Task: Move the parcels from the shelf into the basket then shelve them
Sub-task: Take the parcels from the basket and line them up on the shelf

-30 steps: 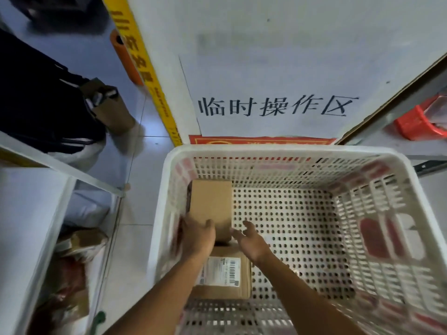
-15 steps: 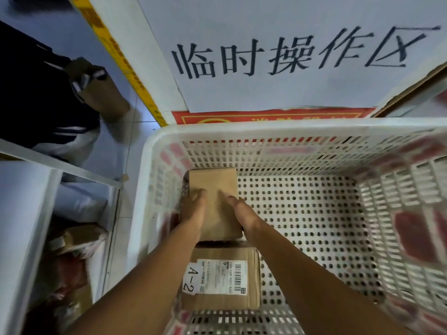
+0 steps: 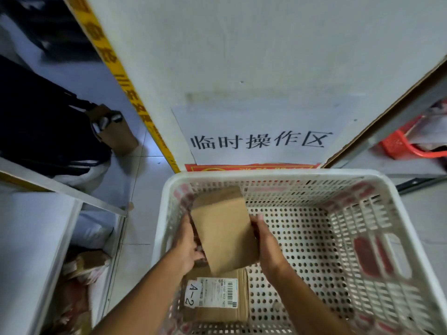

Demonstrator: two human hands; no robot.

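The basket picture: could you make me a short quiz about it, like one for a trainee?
1. True or false: both hands hold the plain brown parcel.
2. What is handwritten on the labelled parcel lying in the white basket?
3. The red basket sits: A) upper right, B) lower left, C) inside the white basket.

Key: 1 true, left hand and right hand grip its sides. 2 A-2. 3 A.

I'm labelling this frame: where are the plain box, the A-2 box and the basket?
Plain box (image 3: pixel 223 230), head view, top face.
A-2 box (image 3: pixel 238 310), head view, bare cardboard.
Basket (image 3: pixel 278 174), head view, far rim.
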